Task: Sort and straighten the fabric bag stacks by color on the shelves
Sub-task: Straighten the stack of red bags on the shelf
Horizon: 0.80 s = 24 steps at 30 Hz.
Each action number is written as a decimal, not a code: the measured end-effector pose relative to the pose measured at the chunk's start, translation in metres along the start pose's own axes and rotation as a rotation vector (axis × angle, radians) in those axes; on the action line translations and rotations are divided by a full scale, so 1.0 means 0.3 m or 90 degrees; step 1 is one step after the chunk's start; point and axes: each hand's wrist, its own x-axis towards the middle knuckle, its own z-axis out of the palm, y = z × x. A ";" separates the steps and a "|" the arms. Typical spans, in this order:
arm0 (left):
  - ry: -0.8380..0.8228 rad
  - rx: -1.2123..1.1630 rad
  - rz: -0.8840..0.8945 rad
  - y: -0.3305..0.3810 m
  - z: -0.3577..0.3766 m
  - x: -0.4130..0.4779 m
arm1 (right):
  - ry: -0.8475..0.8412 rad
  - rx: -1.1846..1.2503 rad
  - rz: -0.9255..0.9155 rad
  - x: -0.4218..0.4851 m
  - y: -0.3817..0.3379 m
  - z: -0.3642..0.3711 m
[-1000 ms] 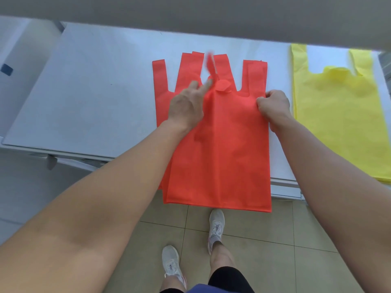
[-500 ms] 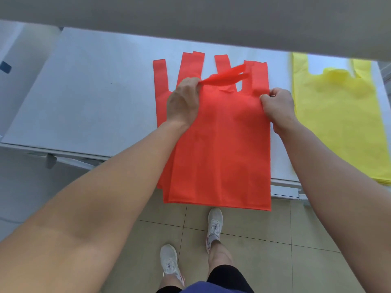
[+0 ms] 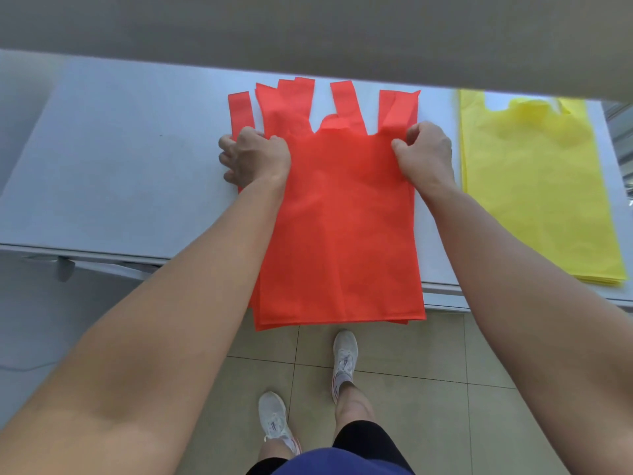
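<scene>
Two hands grip the red bag stack (image 3: 342, 217) at its upper corners, just below the handle strips. Left hand (image 3: 255, 159) is curled round the stack's left edge, thumb side on top of the fabric, fingertips (image 3: 226, 159) poking out past the edge over the white shelf (image 3: 120, 159). Right hand (image 3: 424, 154) is closed in a pinch on the top right corner, at the base of the right handle, with the fabric bunched slightly under the thumb.

Red stack lies flat on the shelf, handles pointing away from the person and fanned unevenly. Lower part hangs past the shelf's front edge over the tiled floor (image 3: 411, 389), and the layers at the bottom edge are not flush. Yellow bag stack (image 3: 534, 186) lies on the same shelf to the right, apart from the red one, just beside the right hand. Its handles run under the upper shelf (image 3: 308, 29), which cuts across the top of the view. Person's white shoes (image 3: 345, 354) show on the floor below.

Versus half a second ago: the left hand has let go of the handle strip it was pulling across the bag mouth and has moved out to the stack's left edge. That strip now lies pointing up with the others. The right hand keeps its hold on the same right corner. Yellow stack unchanged.
</scene>
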 end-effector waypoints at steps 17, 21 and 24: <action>0.085 0.059 0.115 -0.140 -0.035 0.044 | -0.146 -0.062 -0.062 0.090 -0.137 0.134; 0.001 0.054 0.013 -0.081 -0.063 0.082 | -0.165 -0.136 -0.036 0.108 -0.173 0.139; -0.081 0.058 0.004 -0.051 -0.101 0.121 | -0.170 -0.153 -0.034 0.123 -0.190 0.140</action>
